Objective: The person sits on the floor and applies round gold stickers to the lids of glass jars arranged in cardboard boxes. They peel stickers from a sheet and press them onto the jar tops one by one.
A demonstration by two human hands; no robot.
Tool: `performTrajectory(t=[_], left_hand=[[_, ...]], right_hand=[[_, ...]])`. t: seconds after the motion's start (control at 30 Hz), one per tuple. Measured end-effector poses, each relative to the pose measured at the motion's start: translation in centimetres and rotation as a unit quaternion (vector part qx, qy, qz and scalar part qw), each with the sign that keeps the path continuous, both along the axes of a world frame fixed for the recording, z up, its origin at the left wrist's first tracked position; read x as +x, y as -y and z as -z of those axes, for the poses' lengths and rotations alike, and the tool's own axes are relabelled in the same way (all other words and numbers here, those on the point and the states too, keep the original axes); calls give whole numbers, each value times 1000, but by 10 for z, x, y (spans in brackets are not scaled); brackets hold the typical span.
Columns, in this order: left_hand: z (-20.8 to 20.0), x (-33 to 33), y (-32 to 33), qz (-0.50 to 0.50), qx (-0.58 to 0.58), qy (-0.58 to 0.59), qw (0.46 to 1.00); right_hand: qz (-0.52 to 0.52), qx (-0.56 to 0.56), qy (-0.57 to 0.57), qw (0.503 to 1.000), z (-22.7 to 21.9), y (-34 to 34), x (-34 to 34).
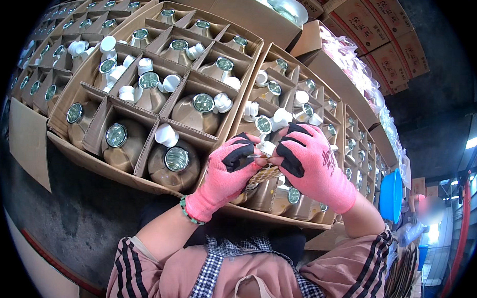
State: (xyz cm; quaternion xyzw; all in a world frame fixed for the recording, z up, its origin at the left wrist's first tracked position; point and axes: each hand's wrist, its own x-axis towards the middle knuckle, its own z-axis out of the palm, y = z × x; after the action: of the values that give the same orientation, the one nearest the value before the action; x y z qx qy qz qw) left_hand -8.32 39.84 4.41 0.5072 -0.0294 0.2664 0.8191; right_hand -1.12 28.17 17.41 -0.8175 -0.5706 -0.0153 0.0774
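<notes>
My left hand (224,172), in a pink glove with black finger parts, is closed with its fingertips pinched together. Close beside it, my right hand (316,167), gloved alike, is also closed, thumb and forefinger pinching. Between them is a small yellow-and-dark patterned piece (265,173), like a sheet or strip of stickers; its exact kind is unclear. Just behind the fingertips shows a white plastic stopper (267,148). Beneath my hands, a divided carton (236,211) holds brownish glass flask liners with silvery mouths, one liner mouth (263,124) right beyond my fingers.
To the left, another divided carton (111,173) holds several liners (176,158) with white stoppers (166,135) lying among them. More cartons run off to both sides. Plastic-wrapped goods (346,58) and stacked boxes (374,33) stand behind. A blue basin (391,196) is at right; a person (428,213) is farther off.
</notes>
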Motion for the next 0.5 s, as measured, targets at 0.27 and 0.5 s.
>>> performTrajectory(t=[0.27, 0.5], left_hand=[[-5, -2, -1, 23, -27, -11, 999], [-6, -2, 0, 43, -46, -19, 998]], right_hand=[[15, 8, -5, 1000, 0, 2, -2], [0, 47, -12, 999, -2, 2, -4]])
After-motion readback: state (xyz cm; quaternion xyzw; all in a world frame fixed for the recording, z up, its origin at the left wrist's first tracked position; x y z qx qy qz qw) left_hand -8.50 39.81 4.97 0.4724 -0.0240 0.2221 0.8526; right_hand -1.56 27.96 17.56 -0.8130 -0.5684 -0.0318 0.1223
